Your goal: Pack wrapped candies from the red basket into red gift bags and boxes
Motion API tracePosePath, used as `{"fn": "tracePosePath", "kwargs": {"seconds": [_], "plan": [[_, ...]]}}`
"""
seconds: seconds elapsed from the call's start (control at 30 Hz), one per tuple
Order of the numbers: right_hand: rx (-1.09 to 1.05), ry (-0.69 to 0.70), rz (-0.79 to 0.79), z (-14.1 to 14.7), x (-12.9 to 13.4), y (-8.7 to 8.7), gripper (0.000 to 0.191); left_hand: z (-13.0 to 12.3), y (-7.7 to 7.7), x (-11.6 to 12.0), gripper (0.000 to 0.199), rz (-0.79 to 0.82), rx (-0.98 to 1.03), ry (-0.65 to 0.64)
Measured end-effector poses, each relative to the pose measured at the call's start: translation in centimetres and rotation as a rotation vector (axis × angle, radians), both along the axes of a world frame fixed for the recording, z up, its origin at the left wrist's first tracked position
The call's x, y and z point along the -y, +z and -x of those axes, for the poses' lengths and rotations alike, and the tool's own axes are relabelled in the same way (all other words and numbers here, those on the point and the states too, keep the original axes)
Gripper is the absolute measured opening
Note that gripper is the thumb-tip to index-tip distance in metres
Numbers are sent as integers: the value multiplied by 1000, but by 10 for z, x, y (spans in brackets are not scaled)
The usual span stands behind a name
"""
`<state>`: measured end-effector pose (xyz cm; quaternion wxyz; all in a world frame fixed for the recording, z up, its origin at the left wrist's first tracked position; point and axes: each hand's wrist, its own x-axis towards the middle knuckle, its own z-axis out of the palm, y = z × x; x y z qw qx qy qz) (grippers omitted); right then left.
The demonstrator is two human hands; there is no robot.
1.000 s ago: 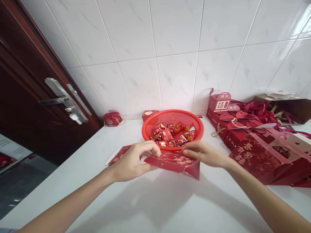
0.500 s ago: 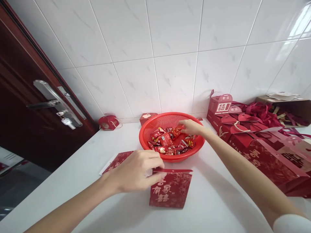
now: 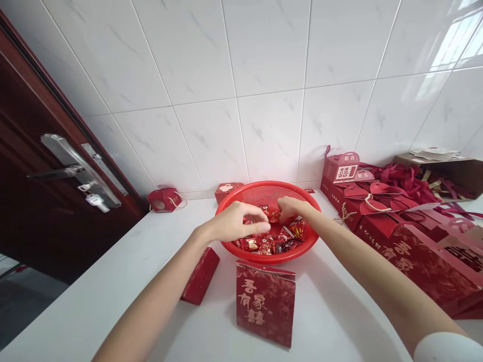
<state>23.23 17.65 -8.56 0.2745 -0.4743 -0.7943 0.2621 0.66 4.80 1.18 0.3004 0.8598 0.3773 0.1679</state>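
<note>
A red plastic colander (image 3: 269, 258) holds several red-wrapped candies (image 3: 264, 245) in front of me. My right hand (image 3: 291, 208) reaches down into it from the right, fingers bent together among the candies; whether a candy is between the fingertips is hidden. Over the colander's left side hovers my left hand (image 3: 243, 221), thumb and fingers apart, holding nothing. Closest to me stands a dark red paper gift box (image 3: 266, 306) with pale lettering, its top edge parted. Partly behind my left forearm is another red box (image 3: 202, 276).
A small red box (image 3: 165, 199) with a cord and another red box (image 3: 226, 191) sit near the tiled wall. On the right are stacked red gift boxes (image 3: 392, 241), crimson ribbons (image 3: 403, 186) and a cardboard box (image 3: 464, 173). A door with keys (image 3: 96, 201) stands at left.
My left hand has let go of the lettered gift box and moved up over the colander. The box now stands by itself. My right hand has gone slightly deeper among the candies.
</note>
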Motion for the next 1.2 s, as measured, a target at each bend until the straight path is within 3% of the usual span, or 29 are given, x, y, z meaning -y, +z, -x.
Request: {"fn": "tracePosePath", "kwargs": {"seconds": [0.07,0.17,0.3,0.47,0.6,0.73,0.83,0.93,1.03,1.2], "plan": [[-42,-33,-7,-3,6,12,42,-2,-19,-28,31,7,87,97],[-155,-71,-32,-3,22,25,36,-7,-45,-61,41,146,318,235],[-480,-45,11,3,45,27,55,-15,-63,-74,51,303,510,408],[-729,106,186,5,58,30,49,-12,-66,-69,54,239,622,342],[-686,191,228,3,64,36,50,-9,-62,-65,45,163,694,288],[-668,317,265,0,71,40,38,-11,-58,-62,46,201,746,293],[-718,243,216,-2,71,38,37,-13,-57,-60,51,212,692,286],[-720,151,148,-4,69,34,38,-15,-59,-60,51,152,500,194],[-662,151,117,-5,67,31,36,-17,-63,-60,50,58,363,154],[-717,102,53,-5,64,29,35,-22,-68,-62,53,-59,329,146]]}}
